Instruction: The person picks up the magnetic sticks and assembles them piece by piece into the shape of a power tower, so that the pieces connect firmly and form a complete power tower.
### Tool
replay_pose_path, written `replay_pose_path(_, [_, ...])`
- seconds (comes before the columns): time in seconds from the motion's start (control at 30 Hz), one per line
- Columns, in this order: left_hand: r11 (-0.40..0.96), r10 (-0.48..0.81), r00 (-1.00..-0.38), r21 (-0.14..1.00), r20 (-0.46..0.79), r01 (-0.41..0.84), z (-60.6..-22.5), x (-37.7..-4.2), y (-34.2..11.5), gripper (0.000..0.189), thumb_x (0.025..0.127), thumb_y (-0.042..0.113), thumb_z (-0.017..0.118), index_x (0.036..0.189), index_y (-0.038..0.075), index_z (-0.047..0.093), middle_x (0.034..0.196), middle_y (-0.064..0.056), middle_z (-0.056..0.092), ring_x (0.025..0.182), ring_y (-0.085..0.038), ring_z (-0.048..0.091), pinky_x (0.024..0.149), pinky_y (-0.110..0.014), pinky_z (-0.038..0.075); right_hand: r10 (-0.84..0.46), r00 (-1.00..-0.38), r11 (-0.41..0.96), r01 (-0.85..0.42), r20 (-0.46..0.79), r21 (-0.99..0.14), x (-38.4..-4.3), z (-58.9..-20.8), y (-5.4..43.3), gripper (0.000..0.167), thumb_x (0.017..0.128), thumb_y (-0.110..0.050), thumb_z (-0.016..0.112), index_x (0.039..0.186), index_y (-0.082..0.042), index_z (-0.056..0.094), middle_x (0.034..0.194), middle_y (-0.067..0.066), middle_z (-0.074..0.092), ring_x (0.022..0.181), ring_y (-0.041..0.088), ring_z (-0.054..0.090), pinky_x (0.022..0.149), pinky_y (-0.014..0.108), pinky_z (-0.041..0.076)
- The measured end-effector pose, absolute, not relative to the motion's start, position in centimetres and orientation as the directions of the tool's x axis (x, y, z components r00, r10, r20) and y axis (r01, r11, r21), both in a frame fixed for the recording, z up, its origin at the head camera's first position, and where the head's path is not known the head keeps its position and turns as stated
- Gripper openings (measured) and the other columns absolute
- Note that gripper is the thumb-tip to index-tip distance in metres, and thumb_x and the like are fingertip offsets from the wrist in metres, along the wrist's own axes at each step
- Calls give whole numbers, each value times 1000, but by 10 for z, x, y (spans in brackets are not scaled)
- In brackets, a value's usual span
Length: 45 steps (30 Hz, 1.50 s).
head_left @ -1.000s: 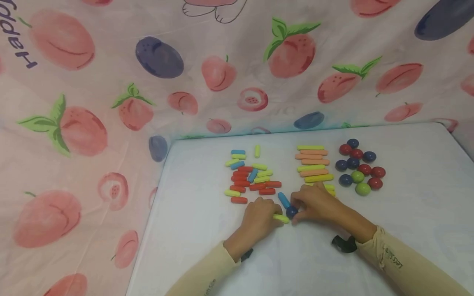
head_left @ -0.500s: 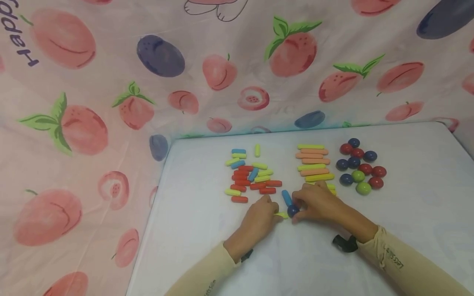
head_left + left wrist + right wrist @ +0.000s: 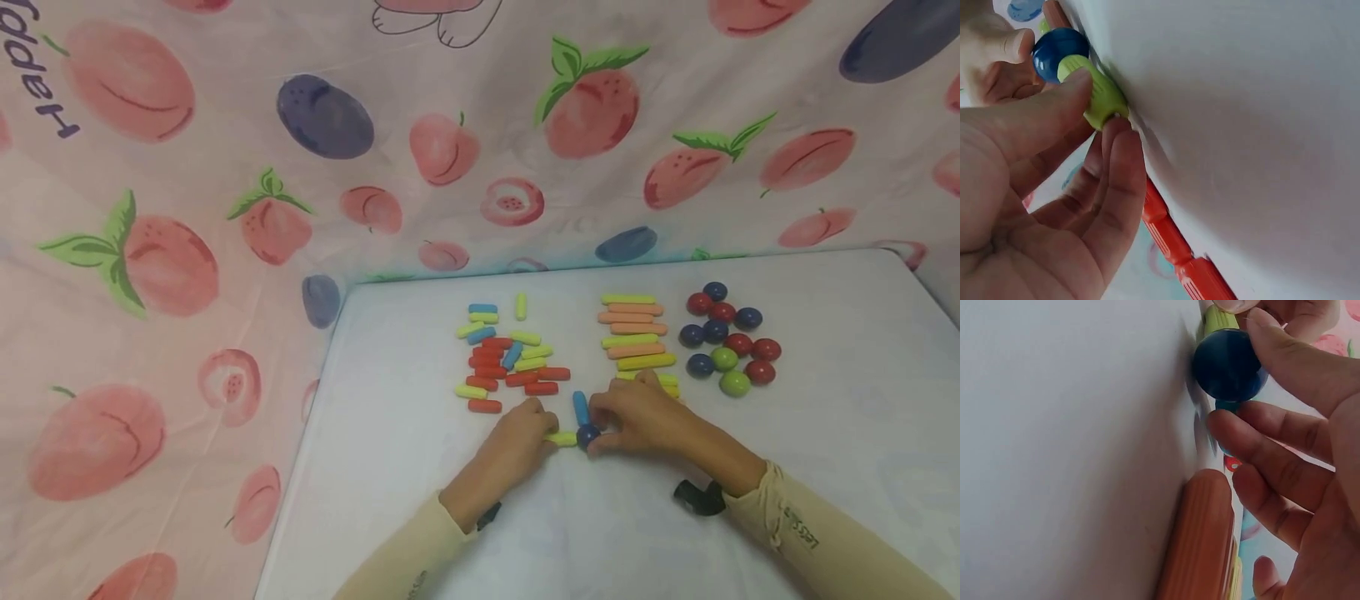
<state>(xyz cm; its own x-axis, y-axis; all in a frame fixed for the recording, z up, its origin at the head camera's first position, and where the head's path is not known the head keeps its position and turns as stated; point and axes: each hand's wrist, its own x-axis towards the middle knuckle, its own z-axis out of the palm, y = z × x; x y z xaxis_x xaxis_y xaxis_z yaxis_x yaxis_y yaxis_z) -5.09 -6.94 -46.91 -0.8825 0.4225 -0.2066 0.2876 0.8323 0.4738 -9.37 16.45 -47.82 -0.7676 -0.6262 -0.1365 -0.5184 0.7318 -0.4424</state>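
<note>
My left hand (image 3: 516, 440) pinches a short ribbed yellow-green magnetic stick (image 3: 1102, 97) between thumb and fingers. One end of that stick touches a dark blue ball (image 3: 588, 437), which the thumb and fingers of my right hand (image 3: 647, 417) hold from the other side. A blue stick (image 3: 581, 408) meets the same ball and points toward the far edge. In the right wrist view, the ball (image 3: 1227, 365) sits by the right thumb and hides most of the blue stick.
Several short red, blue and yellow-green sticks (image 3: 489, 372) lie beyond my left hand. Longer orange and yellow sticks (image 3: 637, 328) are stacked in a column beyond my right hand. Red, blue and green balls (image 3: 738, 342) cluster farther right. A fruit-patterned cloth (image 3: 450, 83) hangs behind the white table (image 3: 375, 483).
The yellow-green stick has swung level and now meets the blue ball end-on. The ball has shifted slightly left, and the blue stick stands straighter. My left hand has drawn a little left.
</note>
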Motion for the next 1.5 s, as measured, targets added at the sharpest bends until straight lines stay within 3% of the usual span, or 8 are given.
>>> replay_pose_path(0.23, [862, 396, -899, 411, -185, 295, -466, -49, -73, 28, 89, 20, 81, 117, 18, 77, 99, 2, 59, 86, -8, 55, 72, -15, 50, -703, -702, 650, -571, -112, -501, -90, -478, 164, 16, 84, -45, 81, 92, -37, 71, 78, -27, 59, 75, -2, 51, 75, 32, 35])
replay_pose_path(0.4, [857, 415, -887, 414, -202, 306, -465, -45, -66, 31, 91, 33, 78, 119, 19, 75, 91, 3, 55, 77, -6, 51, 62, -14, 44, -747, -658, 598, -603, -96, -528, -89, -481, 167, 13, 87, -35, 81, 97, -38, 75, 84, -29, 64, 81, -3, 54, 78, 31, 42])
replay_pose_path(0.6, [853, 436, -879, 401, -194, 334, -472, -43, -55, 40, 92, 57, 67, 103, 20, 76, 78, 5, 48, 70, -6, 45, 54, -17, 36, -708, -703, 606, -557, -67, -568, -96, -482, 186, 13, 90, -31, 79, 102, -35, 75, 88, -28, 66, 80, -4, 56, 76, 23, 53])
replay_pose_path(0.77, [872, 423, -889, 348, -175, 346, -476, -41, -50, 45, 85, 65, 71, 92, 20, 71, 79, 4, 46, 67, -7, 45, 52, -17, 35, -627, -777, 661, -494, -55, -565, -105, -469, 214, 12, 89, -27, 80, 101, -27, 76, 90, -21, 70, 82, 1, 61, 75, 25, 56])
replay_pose_path(1.07, [852, 433, -868, 425, -244, 306, -471, -43, -71, 39, 87, 46, 80, 116, 21, 74, 90, 6, 52, 79, -5, 49, 61, -14, 43, -375, -924, 873, -326, -72, -363, -129, -452, 275, 28, 87, -29, 81, 108, -11, 77, 88, -3, 74, 76, 14, 57, 65, 31, 47])
replay_pose_path(1.27, [805, 510, -832, 463, -221, 370, -464, -47, -95, 31, 93, 32, 76, 122, 20, 74, 97, 7, 62, 85, -5, 54, 71, -14, 48, -328, -939, 919, -291, -105, -268, -140, -458, 304, 38, 84, -34, 84, 112, -10, 77, 107, 14, 76, 92, 32, 67, 76, 58, 52])
replay_pose_path(1.4, [763, 552, -807, 519, -211, 386, -469, -50, -106, 31, 95, 24, 74, 126, 21, 72, 108, 8, 68, 97, -5, 61, 85, -17, 53, -319, -937, 924, -274, -142, -268, -142, -462, 303, 41, 83, -37, 85, 115, -12, 77, 115, 18, 74, 105, 40, 66, 76, 59, 46])
replay_pose_path(1.5, [740, 562, -802, 555, -201, 379, -472, -52, -109, 33, 96, 20, 73, 128, 21, 70, 114, 8, 69, 106, -7, 62, 94, -23, 54, -316, -933, 926, -265, -169, -270, -144, -462, 298, 42, 82, -38, 85, 115, -13, 77, 111, 16, 75, 102, 38, 64, 73, 54, 43])
